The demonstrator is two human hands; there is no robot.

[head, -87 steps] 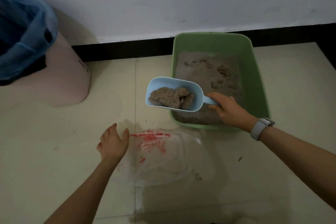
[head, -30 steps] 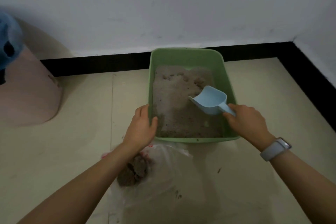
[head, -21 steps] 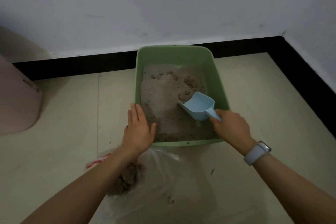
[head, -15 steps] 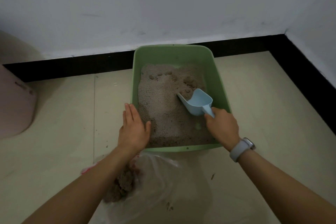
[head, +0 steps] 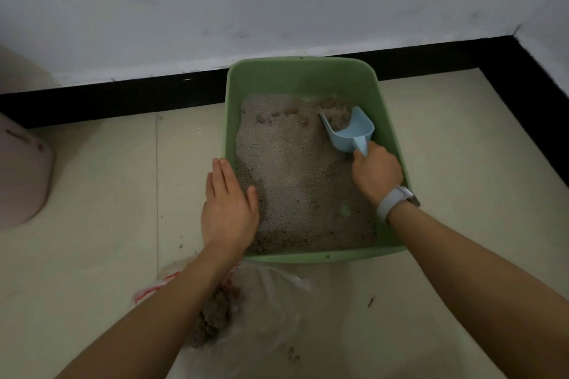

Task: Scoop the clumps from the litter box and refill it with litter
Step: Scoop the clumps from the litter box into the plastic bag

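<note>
The green plastic litter box (head: 308,77) sits on the tiled floor against the black skirting, filled with grainy grey litter (head: 292,181). The pale blue scoop (head: 351,132) has pushed farther back than half a second ago, its mouth now digging into the lumpy far clumps (head: 335,108). The right hand (head: 377,174) curls round its handle; the left hand (head: 229,209) lies flat, fingers straight, on the box's left rim. A crinkled clear bag (head: 268,311) holding clumps lies just in front.

bin (head: 21,175): cut by left edge | bag (head: 277,317): clumps (head: 215,314) partly behind forearm
</note>
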